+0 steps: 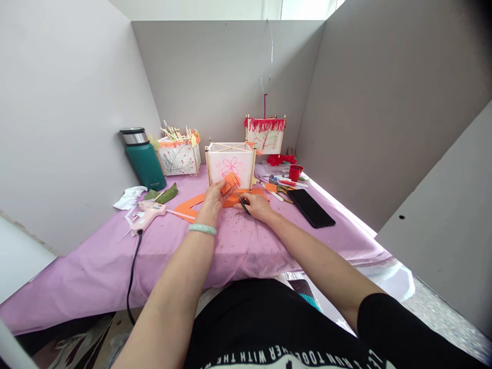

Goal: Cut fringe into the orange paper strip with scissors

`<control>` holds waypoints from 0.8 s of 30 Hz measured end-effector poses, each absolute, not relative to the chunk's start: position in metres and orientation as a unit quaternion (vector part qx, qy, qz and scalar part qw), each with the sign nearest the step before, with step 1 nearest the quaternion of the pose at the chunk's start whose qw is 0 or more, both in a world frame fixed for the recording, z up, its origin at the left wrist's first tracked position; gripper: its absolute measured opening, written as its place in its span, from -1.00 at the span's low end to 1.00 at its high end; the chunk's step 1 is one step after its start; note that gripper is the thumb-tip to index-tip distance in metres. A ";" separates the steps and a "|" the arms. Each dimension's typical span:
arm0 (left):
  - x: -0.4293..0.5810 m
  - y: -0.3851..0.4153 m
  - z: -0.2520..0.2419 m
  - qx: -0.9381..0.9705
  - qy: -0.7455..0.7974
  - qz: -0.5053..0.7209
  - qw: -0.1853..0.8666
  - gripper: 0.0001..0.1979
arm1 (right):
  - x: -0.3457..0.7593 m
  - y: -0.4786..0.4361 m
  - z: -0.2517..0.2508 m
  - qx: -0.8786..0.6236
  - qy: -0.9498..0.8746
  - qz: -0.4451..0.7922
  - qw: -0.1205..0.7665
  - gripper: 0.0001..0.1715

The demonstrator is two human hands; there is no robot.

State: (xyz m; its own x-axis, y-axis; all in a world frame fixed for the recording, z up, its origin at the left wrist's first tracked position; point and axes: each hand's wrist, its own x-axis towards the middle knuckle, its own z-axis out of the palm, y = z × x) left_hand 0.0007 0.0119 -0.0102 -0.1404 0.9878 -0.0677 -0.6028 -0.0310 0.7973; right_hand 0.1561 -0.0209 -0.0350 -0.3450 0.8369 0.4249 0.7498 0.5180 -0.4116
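My left hand [216, 197] pinches a small piece of orange paper [231, 182] whose far edge is cut into a fringe. Dark-handled scissors [244, 205] are in my right hand [257, 204], their blades pointing up at the fringed paper. Under and beside both hands lie larger orange paper strips [188, 206]. Just behind them stands a white lantern [231, 163] with a wooden stick frame and a pink flower drawn on its front. Small dark bits are scattered on the cloth near my hands.
A pink glue gun [149, 217] with a black cord, green leaves [166, 194] and a teal bottle [145, 164] are at left. Behind stand a stick-filled lantern [179, 158] and a red-fringed lantern [265, 137]. At right are a black phone [311, 207], a red cup [295, 172] and pens.
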 end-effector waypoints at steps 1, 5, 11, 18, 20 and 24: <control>0.001 0.012 -0.010 0.270 0.357 0.665 0.598 -0.96 | 0.156 -0.021 -0.035 -0.486 -0.816 0.072 0.304 -0.61; 0.001 0.012 -0.011 0.275 0.358 0.658 0.602 -0.95 | 0.157 -0.021 -0.035 -0.485 -0.816 0.070 0.306 -0.61; 0.001 0.012 -0.011 0.280 0.358 0.656 0.602 -0.94 | 0.156 -0.020 -0.035 -0.482 -0.819 0.065 0.305 -0.61; 0.001 0.012 -0.011 0.282 0.356 0.657 0.602 -0.95 | 0.156 -0.020 -0.036 -0.480 -0.817 0.063 0.311 -0.61; 0.001 0.012 -0.011 0.282 0.356 0.658 0.601 -0.95 | 0.157 -0.020 -0.036 -0.482 -0.817 0.065 0.311 -0.61; 0.002 0.011 -0.011 0.280 0.357 0.660 0.599 -0.93 | 0.157 -0.021 -0.035 -0.485 -0.815 0.072 0.309 -0.61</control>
State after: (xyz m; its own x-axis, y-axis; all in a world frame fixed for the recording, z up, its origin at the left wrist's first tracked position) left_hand 0.0020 0.0112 -0.0115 -0.1264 0.9903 -0.0581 -0.5904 -0.0281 0.8066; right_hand 0.1568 -0.0212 -0.0351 -0.3385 0.8353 0.4332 0.7466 0.5186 -0.4167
